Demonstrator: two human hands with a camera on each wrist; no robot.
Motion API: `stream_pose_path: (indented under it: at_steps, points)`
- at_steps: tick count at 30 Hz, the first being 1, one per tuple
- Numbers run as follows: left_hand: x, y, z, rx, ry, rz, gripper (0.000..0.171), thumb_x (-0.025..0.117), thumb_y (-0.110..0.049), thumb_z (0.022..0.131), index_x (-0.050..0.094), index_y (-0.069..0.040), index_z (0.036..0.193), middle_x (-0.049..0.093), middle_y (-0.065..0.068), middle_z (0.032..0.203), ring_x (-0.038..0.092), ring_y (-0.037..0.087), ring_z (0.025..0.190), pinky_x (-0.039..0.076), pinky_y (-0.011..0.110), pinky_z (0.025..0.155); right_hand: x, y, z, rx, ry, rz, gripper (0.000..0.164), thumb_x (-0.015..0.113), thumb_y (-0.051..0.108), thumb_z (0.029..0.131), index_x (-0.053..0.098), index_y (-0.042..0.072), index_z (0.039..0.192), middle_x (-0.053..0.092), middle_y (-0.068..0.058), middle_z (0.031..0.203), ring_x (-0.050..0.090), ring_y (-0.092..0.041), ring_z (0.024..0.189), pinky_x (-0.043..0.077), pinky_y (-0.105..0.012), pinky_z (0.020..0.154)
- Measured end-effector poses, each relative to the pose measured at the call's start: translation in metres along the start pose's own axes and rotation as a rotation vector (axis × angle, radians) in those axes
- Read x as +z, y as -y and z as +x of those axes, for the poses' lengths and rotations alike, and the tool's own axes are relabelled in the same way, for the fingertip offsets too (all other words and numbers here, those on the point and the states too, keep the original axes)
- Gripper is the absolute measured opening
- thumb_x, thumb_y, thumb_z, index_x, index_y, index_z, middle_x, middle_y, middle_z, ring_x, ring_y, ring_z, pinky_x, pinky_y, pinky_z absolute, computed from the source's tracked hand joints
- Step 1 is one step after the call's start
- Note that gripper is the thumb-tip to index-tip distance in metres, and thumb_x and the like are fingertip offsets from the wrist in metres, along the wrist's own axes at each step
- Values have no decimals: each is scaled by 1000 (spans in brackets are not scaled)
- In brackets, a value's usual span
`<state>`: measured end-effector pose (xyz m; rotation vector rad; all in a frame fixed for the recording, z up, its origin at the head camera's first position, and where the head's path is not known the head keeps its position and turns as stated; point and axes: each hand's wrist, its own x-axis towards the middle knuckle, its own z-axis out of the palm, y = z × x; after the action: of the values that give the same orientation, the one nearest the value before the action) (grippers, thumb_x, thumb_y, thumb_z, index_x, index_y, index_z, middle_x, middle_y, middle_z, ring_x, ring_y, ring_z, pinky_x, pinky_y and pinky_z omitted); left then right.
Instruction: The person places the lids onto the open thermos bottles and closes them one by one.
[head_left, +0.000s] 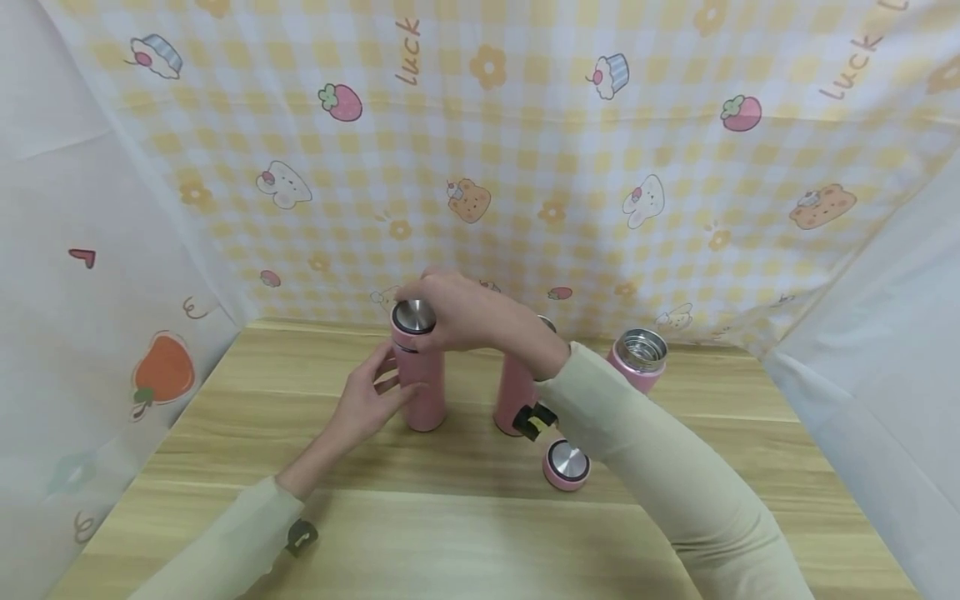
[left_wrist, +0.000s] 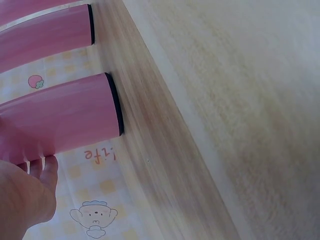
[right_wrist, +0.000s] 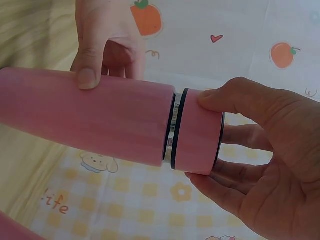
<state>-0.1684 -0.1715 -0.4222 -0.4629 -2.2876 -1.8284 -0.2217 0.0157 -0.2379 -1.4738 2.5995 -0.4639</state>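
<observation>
We judge the flask stiff, slick, best held mid-body, where our left hand pinches from 8 o'clock; our right hand pinches its lid.

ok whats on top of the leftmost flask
A pink lid with a silvery top, sitting proud of the pink flask: a strip of metal neck shows between. The lid covers the mouth; the inside cannot be seen.

A yellow-checked cloth hangs behind a wood-grain table, with whitish cloth along its 2 sides.
</observation>
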Motion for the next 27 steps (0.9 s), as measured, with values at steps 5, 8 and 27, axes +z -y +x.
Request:
stream_pose_path:
  at_steps: [5,8,27]
  points:
    - [1,0,-1,-1,-1,9,64,80,-10,90,50,-16,146,55,6,140,55,28,125,52,33,100,-1,1,0,-11,12,-19,40,78,19,91,67,6,127,61,-7,102,56,-19,95,51,-21,71]
    - [2,-1,-1,-4,-3,18,66,81,-10,90,49,-15,147,54,6,140,54,29,125,52,32,99,-1,2,1,-17,13,-28,35,78,19,91,69,7,122,61,-6,99,55,-18,94,51,-21,70]
    - [1,-3,-1,6,0,39,66,80,-10,90,48,-15,148,55,8,140,55,29,125,53,33,98,-2,5,3,-3,18,-58,18,79,20,91,70,10,103,65,-1,93,57,-18,90,49,-22,67]
